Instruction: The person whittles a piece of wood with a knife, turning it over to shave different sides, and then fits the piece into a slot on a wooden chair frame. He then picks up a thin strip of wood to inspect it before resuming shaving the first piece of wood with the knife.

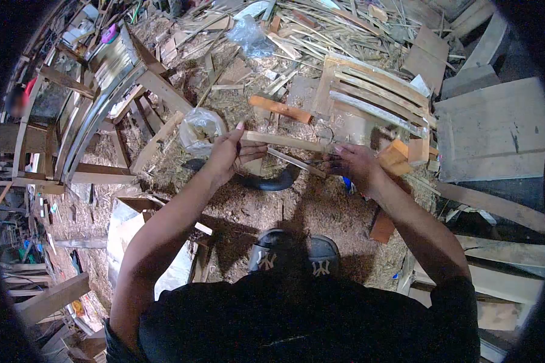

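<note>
A pale, narrow wooden strip (284, 141) spans the space between my two hands, in the middle of the head view. My left hand (227, 154) is at its left end, with the thumb up and the fingers stretched out beneath the strip. At the right end, the fingers of my right hand (352, 164) are bent round the strip. A second thin stick (297, 163) slants below it toward my right hand; whether that hand touches it I cannot tell. An orange-brown wood piece (280, 109) lies just beyond the strip.
A curved wooden frame (106, 109) stands at the left. Curved slats (378, 91) lie at the back right, near a panel (490, 130). A clear plastic bag (201, 130) and a dark curved object (269, 180) lie near my hands. Wood scraps and shavings cover the floor.
</note>
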`<move>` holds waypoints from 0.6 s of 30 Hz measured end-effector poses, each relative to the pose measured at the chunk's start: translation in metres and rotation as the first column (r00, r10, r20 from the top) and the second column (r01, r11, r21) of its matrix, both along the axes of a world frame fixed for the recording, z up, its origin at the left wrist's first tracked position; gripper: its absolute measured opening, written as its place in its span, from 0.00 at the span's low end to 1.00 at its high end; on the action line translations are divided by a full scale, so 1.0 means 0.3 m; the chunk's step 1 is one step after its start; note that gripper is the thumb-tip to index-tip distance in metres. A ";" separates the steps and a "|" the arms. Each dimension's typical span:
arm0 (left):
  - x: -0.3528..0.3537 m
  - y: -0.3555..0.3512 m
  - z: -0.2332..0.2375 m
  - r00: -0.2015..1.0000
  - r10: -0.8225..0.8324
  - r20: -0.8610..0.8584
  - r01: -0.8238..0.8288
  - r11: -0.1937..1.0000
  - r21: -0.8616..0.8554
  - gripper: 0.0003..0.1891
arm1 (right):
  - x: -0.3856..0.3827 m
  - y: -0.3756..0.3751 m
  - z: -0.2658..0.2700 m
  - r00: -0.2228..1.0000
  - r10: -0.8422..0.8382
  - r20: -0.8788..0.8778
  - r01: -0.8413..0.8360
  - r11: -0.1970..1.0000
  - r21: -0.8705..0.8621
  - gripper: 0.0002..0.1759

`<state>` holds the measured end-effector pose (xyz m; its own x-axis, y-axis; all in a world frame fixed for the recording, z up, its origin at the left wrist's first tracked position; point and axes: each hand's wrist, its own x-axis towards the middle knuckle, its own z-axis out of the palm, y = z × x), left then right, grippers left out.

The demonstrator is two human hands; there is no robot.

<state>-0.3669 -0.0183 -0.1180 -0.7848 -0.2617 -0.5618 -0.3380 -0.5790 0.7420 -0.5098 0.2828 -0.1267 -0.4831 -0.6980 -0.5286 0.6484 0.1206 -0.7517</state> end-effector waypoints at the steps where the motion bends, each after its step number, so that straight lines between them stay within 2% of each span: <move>1: 0.001 -0.001 0.001 1.000 0.001 0.001 -0.001 1.000 0.000 0.27 | 0.002 -0.003 0.004 1.000 -0.017 0.008 0.017 1.000 0.022 0.17; 6: 0.012 -0.006 -0.006 0.999 -0.034 -0.013 0.034 0.999 -0.005 0.26 | 0.000 0.009 -0.031 1.000 -0.007 0.013 0.007 1.000 0.014 0.17; 8: 0.014 -0.001 -0.005 1.000 -0.019 -0.001 0.019 1.000 -0.007 0.26 | 0.003 0.008 -0.031 0.995 0.020 -0.095 -0.014 0.998 0.063 0.17; 12: 0.008 0.013 0.018 0.999 0.005 0.031 -0.004 1.000 -0.020 0.25 | 0.001 0.004 -0.008 0.996 0.043 -0.081 -0.038 0.997 0.064 0.16; 16: 0.009 0.015 0.031 0.998 -0.001 0.061 0.004 0.999 -0.036 0.24 | 0.013 -0.002 0.017 0.999 -0.035 -0.027 0.036 0.999 0.025 0.17; 18: 0.010 0.010 0.015 1.000 0.007 0.030 -0.008 1.000 0.028 0.24 | 0.012 0.004 0.012 0.999 -0.048 -0.015 0.049 0.998 0.025 0.16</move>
<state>-0.3638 -0.0152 -0.1135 -0.7656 -0.2514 -0.5922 -0.3555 -0.6018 0.7152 -0.5062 0.2839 -0.1230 -0.5239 -0.6600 -0.5384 0.6429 0.1083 -0.7582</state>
